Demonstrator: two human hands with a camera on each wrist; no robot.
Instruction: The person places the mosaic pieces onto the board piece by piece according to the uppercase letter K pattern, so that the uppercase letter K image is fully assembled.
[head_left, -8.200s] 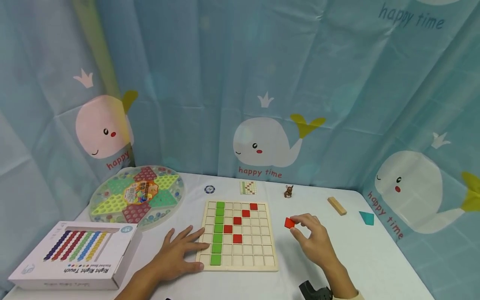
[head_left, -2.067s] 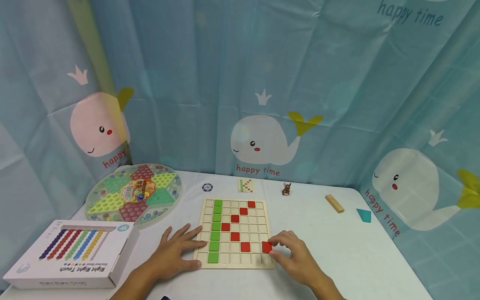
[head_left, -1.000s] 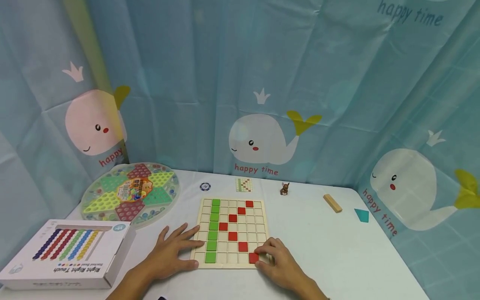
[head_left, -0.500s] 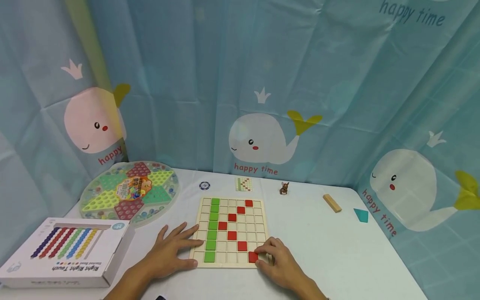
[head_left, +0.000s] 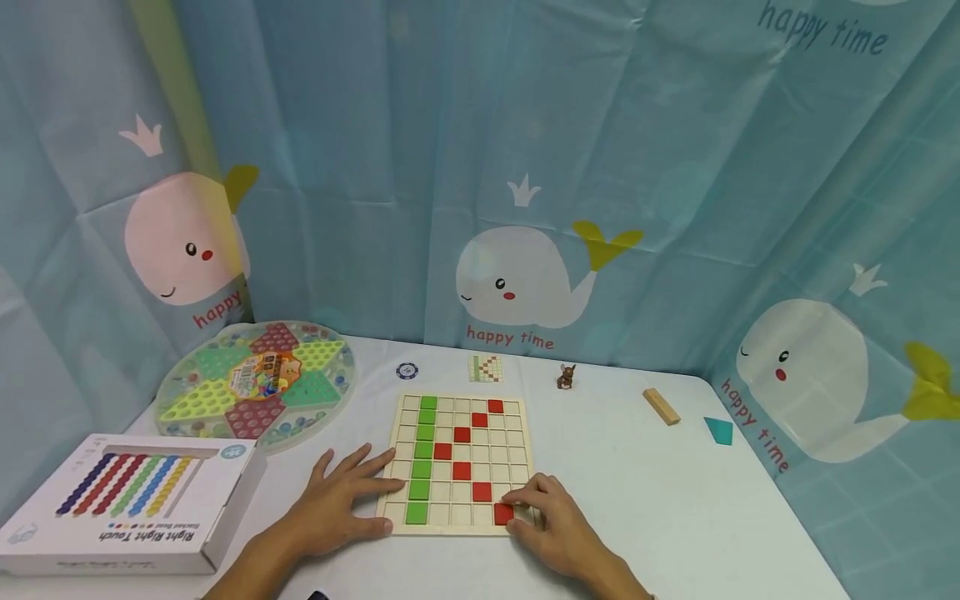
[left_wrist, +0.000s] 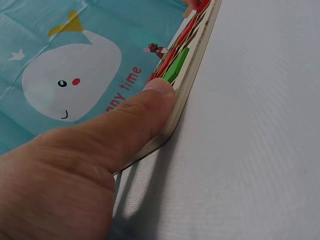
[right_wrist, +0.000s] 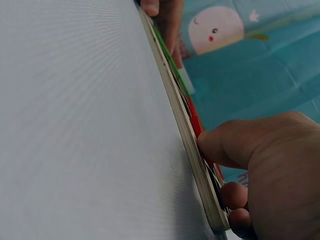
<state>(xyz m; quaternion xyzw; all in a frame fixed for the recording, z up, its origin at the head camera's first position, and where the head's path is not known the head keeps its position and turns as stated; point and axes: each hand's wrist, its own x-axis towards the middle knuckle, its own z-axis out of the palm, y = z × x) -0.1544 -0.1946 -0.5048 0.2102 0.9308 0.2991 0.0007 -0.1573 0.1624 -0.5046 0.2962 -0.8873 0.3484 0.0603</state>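
Observation:
A square wooden grid board (head_left: 459, 531) lies on the white table, with a column of green tiles (head_left: 420, 490) and a V-like line of red tiles (head_left: 462, 471). My left hand (head_left: 330, 508) rests with spread fingers along the board's left edge; its thumb touches the near-left corner in the left wrist view. With thumb and forefinger my right hand (head_left: 558, 525) pinches a red tile (head_left: 503, 514) at a cell of the nearest row, below the last red tile of the slanting line. In the right wrist view the thumb (right_wrist: 225, 142) touches red at the board's edge.
Behind the board lie a blue-and-white chip (head_left: 407, 371), a small pattern card (head_left: 486, 368) and a brown animal figurine (head_left: 566, 377). A wooden block (head_left: 662, 407) and a teal piece (head_left: 718, 431) are at right. A round game board (head_left: 255, 383) and a white box (head_left: 127, 504) stand left.
A red tile from my right hand has come to lie on the board. My right hand has carried another from above the right edge down-left to the nearest row, staying there this last second.

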